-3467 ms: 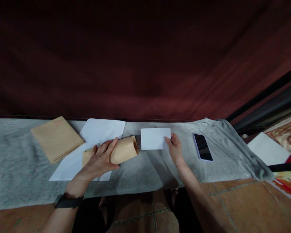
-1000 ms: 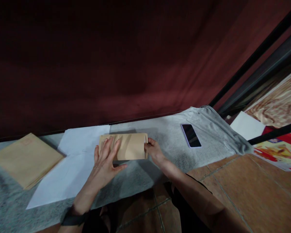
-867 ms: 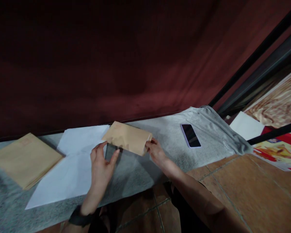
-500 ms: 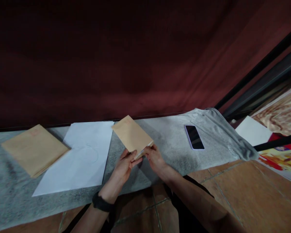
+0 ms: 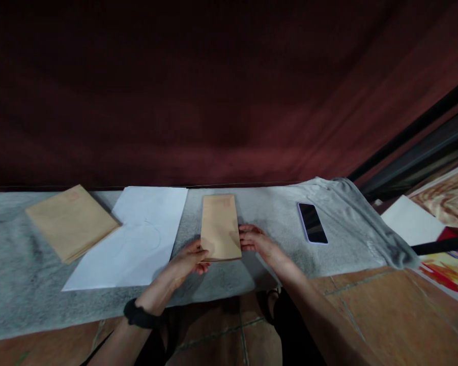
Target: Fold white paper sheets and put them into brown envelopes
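Observation:
A brown paper envelope (image 5: 220, 226) lies upright in front of me, a faint red print near its top right corner. My left hand (image 5: 190, 260) grips its lower left corner, thumb on top and fingers underneath. Along the right edge, my right hand (image 5: 255, 239) touches the envelope with its fingers stretched out; the tips are partly hidden at the edge. To the left, a stack of brown envelopes (image 5: 70, 218) overlaps large white sheets of paper (image 5: 137, 254) that carry a faint curved line.
A phone (image 5: 313, 222) with a pale purple case lies right of my hands. Everything rests on a long surface under a grey cloth (image 5: 267, 203). Behind it hangs a dark red curtain (image 5: 213, 101). Dark bars, a white sheet (image 5: 410, 218) and a colourful printed package (image 5: 450, 269) are at the far right.
The envelope has turned from a slant to upright, and its white-looking lower opening no longer shows. My right hand has moved from its lower edge to its right side.

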Tool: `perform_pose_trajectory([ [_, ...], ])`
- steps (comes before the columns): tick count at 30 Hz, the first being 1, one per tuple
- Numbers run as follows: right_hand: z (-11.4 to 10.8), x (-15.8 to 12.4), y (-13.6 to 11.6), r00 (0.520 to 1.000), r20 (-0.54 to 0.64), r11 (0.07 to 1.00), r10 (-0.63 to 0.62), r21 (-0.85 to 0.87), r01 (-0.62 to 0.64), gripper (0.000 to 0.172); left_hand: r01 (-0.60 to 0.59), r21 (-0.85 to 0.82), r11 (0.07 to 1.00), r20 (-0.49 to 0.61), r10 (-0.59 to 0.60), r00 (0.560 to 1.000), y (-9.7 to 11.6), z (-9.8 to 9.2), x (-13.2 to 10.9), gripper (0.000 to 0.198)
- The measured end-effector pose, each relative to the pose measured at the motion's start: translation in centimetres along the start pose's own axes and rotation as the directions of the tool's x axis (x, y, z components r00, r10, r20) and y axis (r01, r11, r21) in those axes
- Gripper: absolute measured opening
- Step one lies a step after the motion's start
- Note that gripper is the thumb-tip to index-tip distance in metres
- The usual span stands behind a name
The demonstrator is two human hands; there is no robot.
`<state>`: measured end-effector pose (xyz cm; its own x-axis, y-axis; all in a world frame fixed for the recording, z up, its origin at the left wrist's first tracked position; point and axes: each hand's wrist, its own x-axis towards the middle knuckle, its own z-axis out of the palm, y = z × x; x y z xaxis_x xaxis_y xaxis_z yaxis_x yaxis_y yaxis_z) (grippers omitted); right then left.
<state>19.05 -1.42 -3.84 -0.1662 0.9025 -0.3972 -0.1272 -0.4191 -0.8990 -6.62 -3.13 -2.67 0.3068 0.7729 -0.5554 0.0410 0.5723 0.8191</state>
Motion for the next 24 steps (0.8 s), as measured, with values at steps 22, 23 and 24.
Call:
perform_pose_trajectory([
  [22,3.7,3.4,2.7,0.796,0.465,-0.120,-0.388,-0.882,0.457,0.055,-0.262,0.964,-0.042,0.207,0.739,0.641,-4.4,2.9,1.2,0.068],
  [23,3.7,3.9,2.4,0.804,0.455,-0.117,-0.384,-0.887,0.446,0.055,-0.260,0.964,-0.061,0.219,0.738,0.639,-5.0,2.9,1.4,0.072],
  [24,3.7,4.5,2.1,0.812,0.442,-0.113,-0.381,-0.894,0.434,0.056,-0.254,0.964,-0.076,0.226,0.734,0.640,-5.5,2.8,1.5,0.074],
])
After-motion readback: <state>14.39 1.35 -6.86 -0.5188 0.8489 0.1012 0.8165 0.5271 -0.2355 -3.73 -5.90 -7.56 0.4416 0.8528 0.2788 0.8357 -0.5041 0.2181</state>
